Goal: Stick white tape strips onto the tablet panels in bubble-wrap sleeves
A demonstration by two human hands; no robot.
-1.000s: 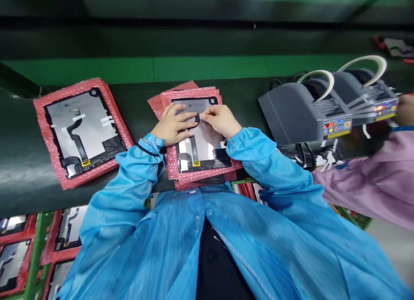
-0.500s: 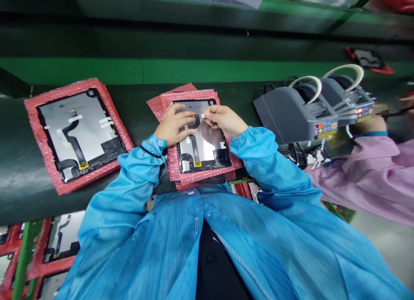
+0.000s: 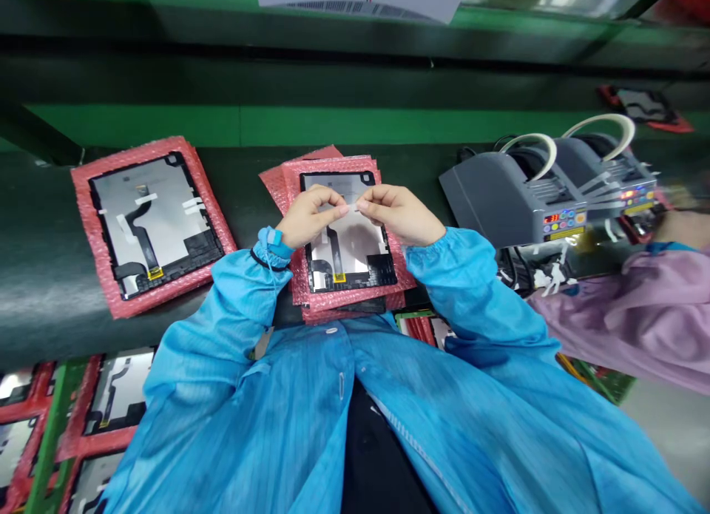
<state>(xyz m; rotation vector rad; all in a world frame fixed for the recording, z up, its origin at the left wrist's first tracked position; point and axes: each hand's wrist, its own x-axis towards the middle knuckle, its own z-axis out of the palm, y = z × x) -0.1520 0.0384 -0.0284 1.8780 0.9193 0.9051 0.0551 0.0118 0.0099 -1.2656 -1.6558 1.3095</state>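
**Strip [image 3: 353, 207] held clear of the panel [image 3: 355, 259]**

Left hand [image 3: 311, 217] and right hand [image 3: 401, 214] each pinch it above the panel, which lies on red wrap [image 3: 299, 274] by the bench [image 3: 33, 292]'s front edge. Work here looks unfinished; leftward, a second panel [image 3: 171, 227] already bears white strips [image 3: 193, 204].

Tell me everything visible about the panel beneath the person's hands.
The panel is a black-edged rectangle with a silvery, reflective, metal-like surface. A dark ribbon cable runs down to a yellow patch near its lower edge. It lies flat on pink-red bubble wrap. The left hand and right hand are above it, partly hiding it; whether they touch it is unclear.
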